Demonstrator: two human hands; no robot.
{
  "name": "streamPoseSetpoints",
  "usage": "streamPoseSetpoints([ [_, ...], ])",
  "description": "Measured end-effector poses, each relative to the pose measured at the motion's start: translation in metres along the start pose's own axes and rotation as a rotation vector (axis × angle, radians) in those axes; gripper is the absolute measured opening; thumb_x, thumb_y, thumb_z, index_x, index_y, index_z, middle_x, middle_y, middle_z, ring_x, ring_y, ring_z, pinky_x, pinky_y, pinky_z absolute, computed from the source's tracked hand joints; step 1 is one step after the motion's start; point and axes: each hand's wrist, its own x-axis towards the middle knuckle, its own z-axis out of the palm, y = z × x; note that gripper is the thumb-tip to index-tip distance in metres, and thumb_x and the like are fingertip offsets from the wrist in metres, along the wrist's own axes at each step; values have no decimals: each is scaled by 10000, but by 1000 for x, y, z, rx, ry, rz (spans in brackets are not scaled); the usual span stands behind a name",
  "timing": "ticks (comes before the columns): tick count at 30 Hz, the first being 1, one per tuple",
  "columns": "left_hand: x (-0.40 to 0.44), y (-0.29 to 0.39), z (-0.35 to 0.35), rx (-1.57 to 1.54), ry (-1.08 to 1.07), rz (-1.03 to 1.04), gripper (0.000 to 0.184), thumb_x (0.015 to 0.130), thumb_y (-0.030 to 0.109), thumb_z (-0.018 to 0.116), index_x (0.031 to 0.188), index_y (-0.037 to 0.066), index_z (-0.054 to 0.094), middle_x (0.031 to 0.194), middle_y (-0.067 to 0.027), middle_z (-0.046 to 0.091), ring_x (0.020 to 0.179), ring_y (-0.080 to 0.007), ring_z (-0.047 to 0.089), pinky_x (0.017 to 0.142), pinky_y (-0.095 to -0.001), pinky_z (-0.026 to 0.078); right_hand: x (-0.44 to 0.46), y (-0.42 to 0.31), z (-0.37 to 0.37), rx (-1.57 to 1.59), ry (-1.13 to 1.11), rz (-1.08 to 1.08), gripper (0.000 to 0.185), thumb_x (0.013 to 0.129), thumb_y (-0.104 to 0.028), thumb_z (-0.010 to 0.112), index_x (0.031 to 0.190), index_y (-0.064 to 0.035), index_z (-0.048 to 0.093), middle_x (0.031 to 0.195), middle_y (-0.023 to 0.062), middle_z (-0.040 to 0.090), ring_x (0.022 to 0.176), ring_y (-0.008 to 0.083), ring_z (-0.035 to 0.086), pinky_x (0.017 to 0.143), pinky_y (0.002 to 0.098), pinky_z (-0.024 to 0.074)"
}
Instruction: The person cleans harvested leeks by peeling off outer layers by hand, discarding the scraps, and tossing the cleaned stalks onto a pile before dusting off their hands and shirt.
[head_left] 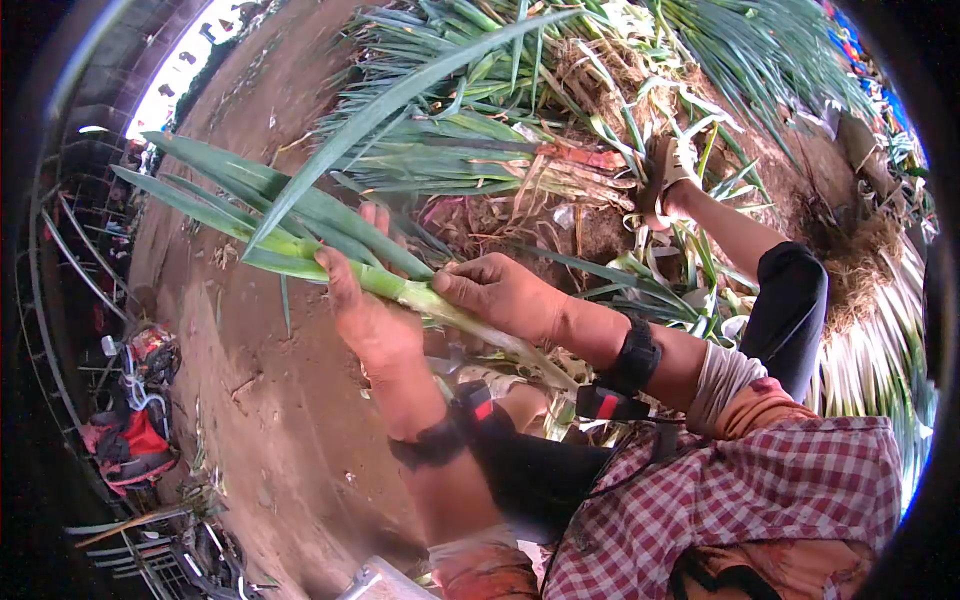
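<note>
Bare brown soil (280, 420) spread below, beside a bristly heap of leeks (430, 160). Between my hands slanted one leek (410, 291), blades flat and pointed, stem smooth, pale green whitening downward. My left hand (378, 315) wrapped its stalk; my right hand (500, 290) pinched it lower.

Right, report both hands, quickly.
Left hand: closed around the leafy part of the green stalk, holding it.
Right hand: closed, gripping the same stalk lower down, nearer its pale end.
</note>
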Motion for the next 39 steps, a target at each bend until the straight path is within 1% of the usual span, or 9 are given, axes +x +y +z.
streamPoseSetpoints([
  [9,-5,-8,7,-14,92,45,689,781,501,497,1280,80,274,1212,-118,375,1090,-224,383,906,-353,301,2,57,-13,66,-194,316,281,783,-279,532,775,-8,604,680,111,602,586,200,592,515,333,469],
  [11,-2,3,11,-82,80,37,612,790,486,494,1228,90,335,1126,-98,421,974,-197,427,827,-324,341,7,134,-37,-1360,-313,-227,245,744,-204,531,912,-34,585,696,116,602,563,272,572,496,342,442],
  [13,5,13,0,-145,76,45,539,799,472,492,1176,99,396,1040,-79,468,858,-170,470,748,-295,380,-25,177,-66,-1058,-100,327,232,689,-212,545,826,-33,600,709,152,592,589,344,559,503,387,437],
  [17,5,32,-23,-234,318,56,294,853,390,451,872,97,440,668,16,398,490,-63,274,435,-210,251,-164,238,-166,-1427,124,427,162,653,-174,533,639,-22,588,615,164,557,573,335,558,527,447,443],
  [19,5,26,-31,-99,516,19,262,860,355,455,886,95,445,678,4,407,497,-73,295,444,-206,261,-198,270,-219,-1420,-170,795,171,703,-130,475,722,-22,606,725,169,590,672,333,589,568,433,465],
  [27,16,-5,-6,-164,291,-116,372,739,179,591,1031,19,424,870,-55,439,832,-188,442,781,-368,364,-64,53,-138,-776,367,181,318,814,-202,480,1035,27,484,862,199,558,805,261,560,722,325,442],
  [29,12,-8,10,-165,317,-147,416,737,120,592,1092,7,407,964,-83,463,951,-223,467,867,-395,349,-39,50,-106,-667,265,-647,314,825,-112,485,1106,21,441,932,167,543,841,199,539,740,282,439],
  [31,9,-11,19,-113,293,-156,480,723,73,610,1138,-5,380,1052,-111,464,1012,-263,478,896,-412,344,-31,9,-50,-566,425,-108,376,815,-134,539,1143,-10,404,1023,175,514,877,217,542,752,293,444],
  [39,9,-11,10,-48,310,-215,391,698,22,635,1041,-11,450,899,-102,524,773,-235,562,711,-370,458,-3,26,-9,-685,498,-488,285,720,-160,608,953,-44,490,866,162,511,791,356,521,668,399,447],
])
